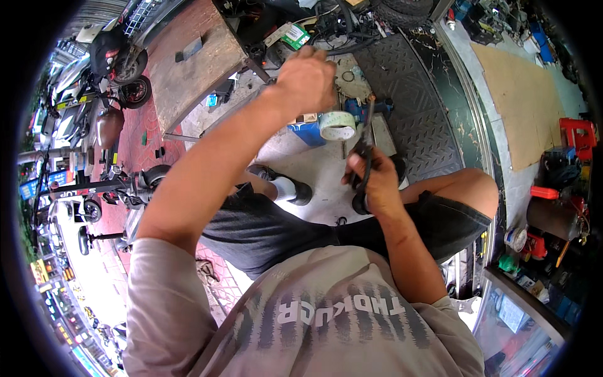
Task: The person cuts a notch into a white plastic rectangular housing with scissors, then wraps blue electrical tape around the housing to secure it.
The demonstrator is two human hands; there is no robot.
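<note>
My left hand (pixel 306 78) reaches forward over the work spot with its back turned up and its fingers curled; whatever they hold, if anything, is hidden. In my right hand (pixel 379 179) is a pair of dark scissors (pixel 366 143), its handles in my fingers and its narrow blades pointing away from me. A roll of clear, pale green tape (pixel 338 126) lies between the two hands, apart from both. Beside the roll is a blue box (pixel 308 133). A blue tool (pixel 357 108) sits just beyond the scissors, partly covered.
A worn wooden table (pixel 195 63) stands at the far left, near a scooter (pixel 113 186). Black tread-plate matting (pixel 414 107) covers the floor ahead on the right. Cables and a green-and-white box (pixel 295 36) are piled at the back. A cardboard sheet (pixel 521 103) lies far right, near red tools.
</note>
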